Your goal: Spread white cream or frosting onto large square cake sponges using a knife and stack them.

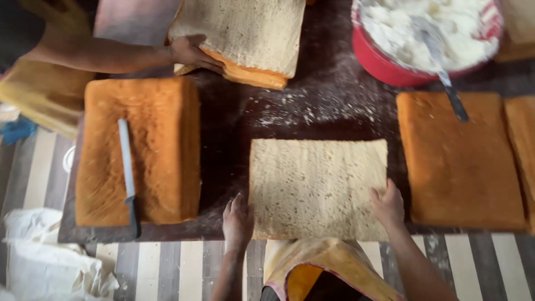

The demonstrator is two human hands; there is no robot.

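Two bare hands frame a pale, porous rectangular slab of sliced sponge cake (317,189) that lies flat near the front edge of the dark, crumb-dusted table (223,145). Its long axis runs left to right across the head view, its cut face turned upward, cream-coloured and pitted with fine holes, with straight edges and square corners. The left hand (238,221) rests at the slab's lower left corner, fingers loosely together and flat, touching the edge without pinching it. The right hand (388,205) lies on the lower right corner, fingers flat on the crumb; neither grip closes around anything.

Left of the slab sits a thick orange-brown rectangular cake block (139,150) with a smooth baked crust, its long axis running front to back; a long grey-bladed knife (127,175) lies along it, dark handle toward the front. Right of the slab lies a flatter orange-crusted cake sheet (460,161). Behind it stands a red round bowl of lumpy white cream (426,36) with a metal spatula (443,69) leaning out. At the far side, another person's hand (192,51) holds a second pale-topped cake layer (245,39).
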